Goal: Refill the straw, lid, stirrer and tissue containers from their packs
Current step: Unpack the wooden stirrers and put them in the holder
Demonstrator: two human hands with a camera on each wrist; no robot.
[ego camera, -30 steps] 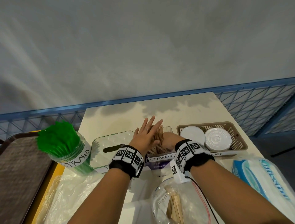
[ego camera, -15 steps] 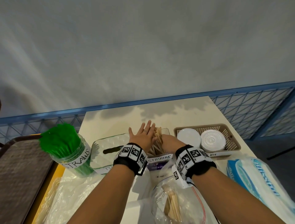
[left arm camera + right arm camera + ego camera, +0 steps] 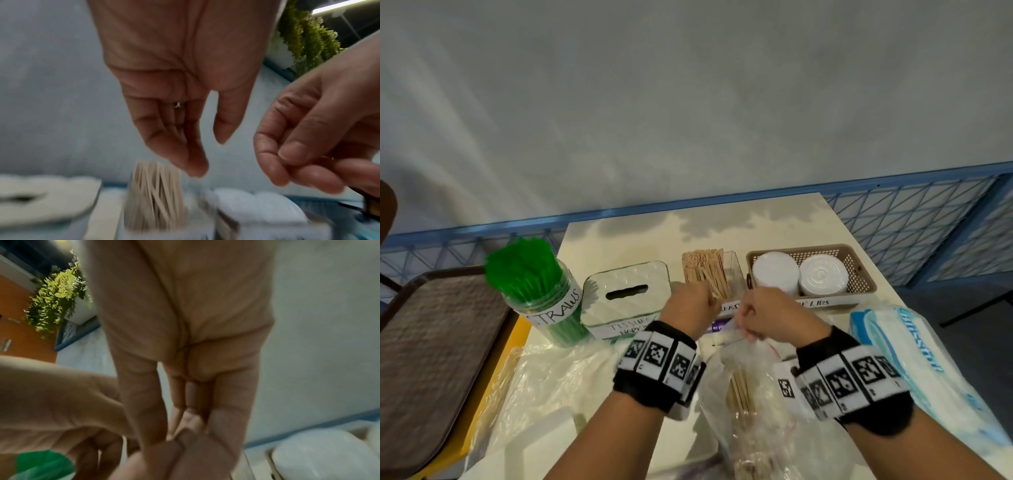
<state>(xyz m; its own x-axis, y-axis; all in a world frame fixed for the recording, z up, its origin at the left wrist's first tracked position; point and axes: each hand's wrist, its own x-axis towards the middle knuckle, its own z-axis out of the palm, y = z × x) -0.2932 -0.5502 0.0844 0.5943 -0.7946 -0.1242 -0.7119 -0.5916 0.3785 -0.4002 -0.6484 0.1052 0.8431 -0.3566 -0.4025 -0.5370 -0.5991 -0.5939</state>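
The left hand hangs just in front of the stirrer container, its fingers loosely bent and pointing down at the stick tops, with nothing between them. The right hand sits just beside it, fingers curled with thumb and forefinger pressed together; what they pinch is too blurred to tell, though in the head view the hand sits at the mouth of the clear stirrer pack. That pack lies at the near edge of the desk, under both wrists, with a few wooden stirrers inside.

The stirrer container stands in the middle of a row across the desk, packed on its left side with upright stirrers. Just left of it is the clear tissue box, slot on top. Further left, at the desk's left edge, the straw jar is crammed with green straws. Right of the stirrer container sits the brown lid basket holding two stacks of white lids. A blue and white tissue pack lies at the near right corner. Crumpled clear plastic spreads over the near left part of the desk. A brown tray rests off the left edge.
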